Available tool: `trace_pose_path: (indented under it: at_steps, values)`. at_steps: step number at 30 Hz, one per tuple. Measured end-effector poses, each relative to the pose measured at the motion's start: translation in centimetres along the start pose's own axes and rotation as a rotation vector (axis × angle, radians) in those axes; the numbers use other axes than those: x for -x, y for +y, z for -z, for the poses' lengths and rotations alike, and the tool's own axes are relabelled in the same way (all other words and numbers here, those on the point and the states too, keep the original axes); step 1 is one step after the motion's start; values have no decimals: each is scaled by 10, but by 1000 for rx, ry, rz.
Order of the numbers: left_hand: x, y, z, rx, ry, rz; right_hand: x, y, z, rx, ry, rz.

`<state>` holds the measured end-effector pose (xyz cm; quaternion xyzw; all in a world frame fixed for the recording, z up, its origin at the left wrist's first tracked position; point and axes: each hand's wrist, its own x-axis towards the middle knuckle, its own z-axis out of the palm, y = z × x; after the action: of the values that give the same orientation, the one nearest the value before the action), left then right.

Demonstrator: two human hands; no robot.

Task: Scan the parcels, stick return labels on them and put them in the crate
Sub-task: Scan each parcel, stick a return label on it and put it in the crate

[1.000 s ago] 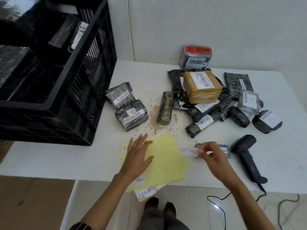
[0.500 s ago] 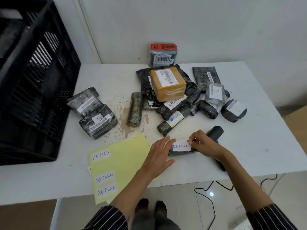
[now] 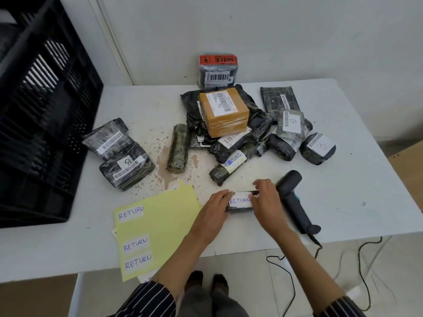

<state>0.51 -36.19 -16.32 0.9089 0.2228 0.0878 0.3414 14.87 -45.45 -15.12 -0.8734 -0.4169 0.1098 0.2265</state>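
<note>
Black plastic-wrapped small parcel (image 3: 239, 209), head view: lies flat on the white tabletop (image 3: 343, 191) near its front edge, between the pale yellow label backing sheet (image 3: 164, 220) and the dark handheld barcode scanner (image 3: 291, 193), well apart from the black slatted plastic crate (image 3: 45, 133) at far left. Top face carries a white paper label lettered RETURN in blue (image 3: 240, 200), which covers most of it; dark wrap shows only along the near and far edges. Left hand (image 3: 214, 210): grip apart, fingers fairly straight, tips resting on the parcel's left end. Right hand (image 3: 264, 200): grip clamped on the parcel's right end, fingers curled over the far edge, thumb beside the label. Step in hand, as judged: seating the label. Recommended handling: steady the parcel with one hand and rub from the label's middle outward to each edge, so that no bubble or lifted corner remains. The glossy wrap probably takes adhesive poorly, so press firmly. Crating not yet done.
</note>
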Motion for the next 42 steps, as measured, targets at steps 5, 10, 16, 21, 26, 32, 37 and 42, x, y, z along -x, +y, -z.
trace_pose_path:
  at_steps: [5,10,16,21,26,32,37,42]
  values:
    - [-2,-1,-1,195,3,169,35,-7,-15,195,99,19]
    - [-2,-5,-1,238,1,178,50,-14,-32,200,12,58]
    - [4,-8,-9,181,47,102,51,-1,-28,210,-12,161]
    - [10,-14,-25,-87,107,-62,46,7,-24,224,19,93]
    - [10,-10,-26,92,165,28,31,0,-14,86,165,-13]
    - [-2,5,-30,212,188,250,21,-11,-19,8,125,-148]
    - [2,10,-11,575,127,205,28,-22,-8,-343,179,-242]
    - [3,31,20,824,182,275,25,-42,10,-620,214,-370]
